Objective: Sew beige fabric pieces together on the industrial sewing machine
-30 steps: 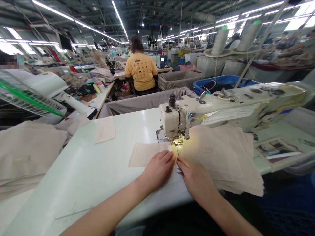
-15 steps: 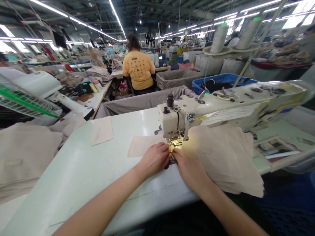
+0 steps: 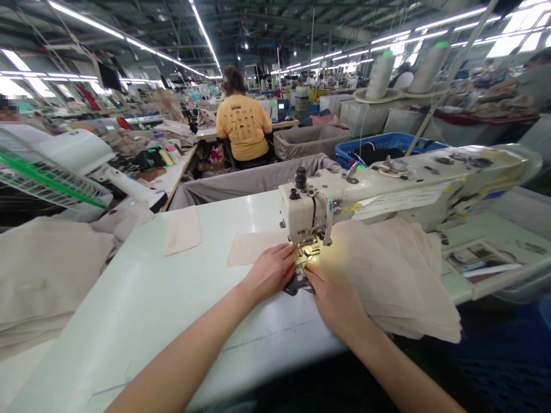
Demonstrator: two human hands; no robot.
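A white sewing machine [image 3: 299, 212] stands over the pale table, its lamp lighting the metal presser foot [image 3: 310, 251]. A flat piece of beige fabric [image 3: 245, 248] extends left from beneath the machine head. My left hand [image 3: 273, 267] has its fingers drawn together at the near edge of this fabric, just left of the foot. Close in front of the foot, my right hand [image 3: 338, 295] pinches with bent fingers at the lit beige cloth; its fingertips partly hide what they grip. Beside the right hand lies a stack of beige fabric panels [image 3: 400, 281].
Another small beige fabric piece [image 3: 183, 229] lies on the table [image 3: 172, 310]. More beige cloth [image 3: 47, 269] is piled at left near a white fan [image 3: 77, 155]. Beyond the table are a grey cloth-lined bin [image 3: 253, 172], a blue basket [image 3: 387, 140] and a seated person [image 3: 244, 126].
The view has shifted slightly. My hands stay by the presser foot, with a little more of the dark metal plate showing between them.
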